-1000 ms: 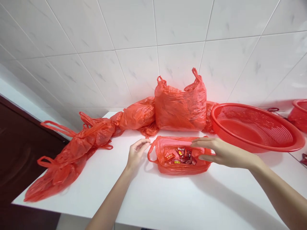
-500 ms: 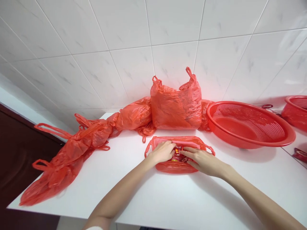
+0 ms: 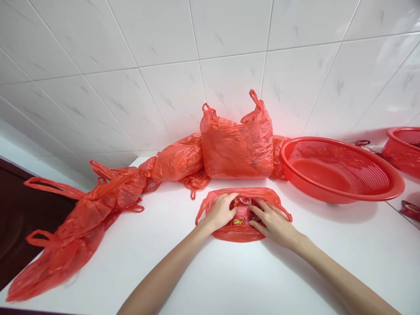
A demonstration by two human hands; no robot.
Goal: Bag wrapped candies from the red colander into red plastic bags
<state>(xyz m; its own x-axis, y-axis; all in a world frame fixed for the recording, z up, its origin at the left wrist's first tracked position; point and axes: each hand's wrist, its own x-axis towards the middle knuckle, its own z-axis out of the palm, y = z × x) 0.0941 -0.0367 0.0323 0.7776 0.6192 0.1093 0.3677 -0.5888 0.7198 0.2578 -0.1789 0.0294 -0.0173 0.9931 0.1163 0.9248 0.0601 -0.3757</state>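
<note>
A red plastic bag [image 3: 241,236] lies with its mouth open on the white table, and small red wrapped packets [image 3: 241,222] show inside. My left hand [image 3: 221,213] reaches into the bag's left side, its thumb and fingers apart against the packets. From the right, my right hand [image 3: 274,222] rests in the mouth with its fingers spread over the packets. The tips of some fingers are hidden among the wrappers and the bag's folds.
Behind stands a full red bag [image 3: 236,151] with two upright handles. Several knotted red bags [image 3: 179,159] run along the left side of the white table [image 3: 210,280]. A red colander [image 3: 341,173] sits at the right, with another red basket [image 3: 402,151] beyond it.
The packets in the bag have shifted under my fingers, and yellow lettering now shows near the front. My right hand's fingers have spread a little. The view has moved slightly.
</note>
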